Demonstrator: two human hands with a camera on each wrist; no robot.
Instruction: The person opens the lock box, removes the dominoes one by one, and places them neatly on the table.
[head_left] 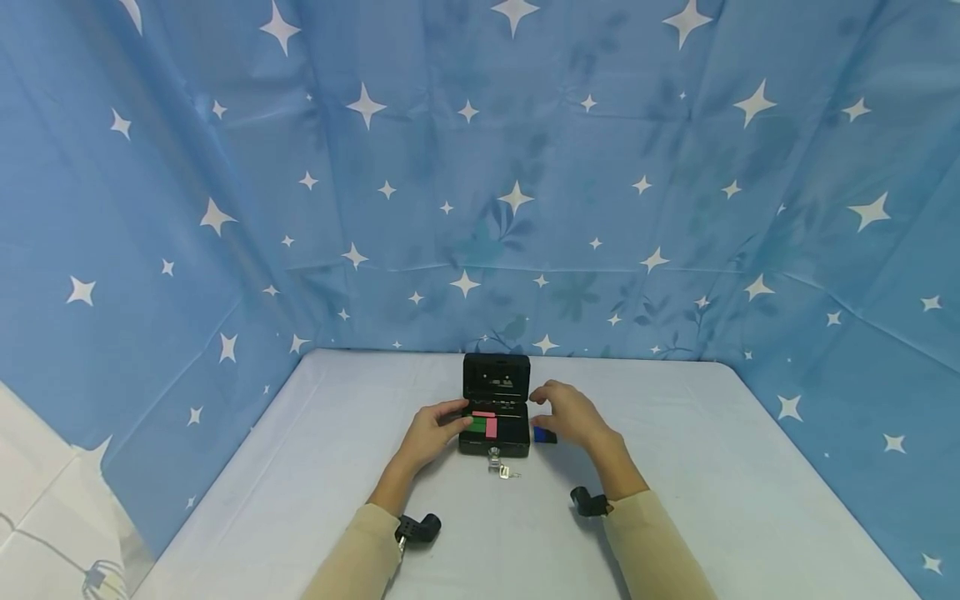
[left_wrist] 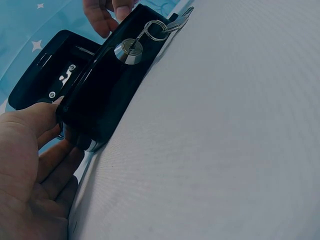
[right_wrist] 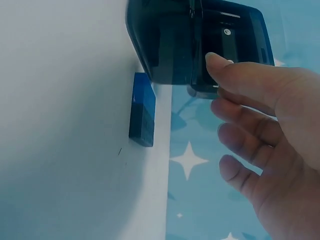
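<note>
At the far left, beyond the white-covered table point(head_left: 315, 500), a cable point(head_left: 45, 546) runs over pale tiles, beneath a blue curtain point(head_left: 480, 167) printed with white stars. Next, a beige sleeve point(head_left: 356, 554) comes forward, a black wrist camera point(head_left: 420, 529) strapped at its cuff. The left hand point(head_left: 432, 433) grips the left side of a black box point(head_left: 476, 448), thumb at the rim, other fingers along the outer wall. That box sits on the table with its lid point(head_left: 495, 375) raised at the back. Inside, from the left, are a green piece point(head_left: 477, 425) and two pink pieces point(head_left: 491, 428). A round lock point(head_left: 493, 452) marks the front wall; keys point(head_left: 505, 472) hang from it on a ring. Just right of the box lies a block point(right_wrist: 143, 107), blue at one end, dark at the other. Over it hovers the right hand point(head_left: 572, 414), fingers spread and holding nothing, thumb near the box.
</note>
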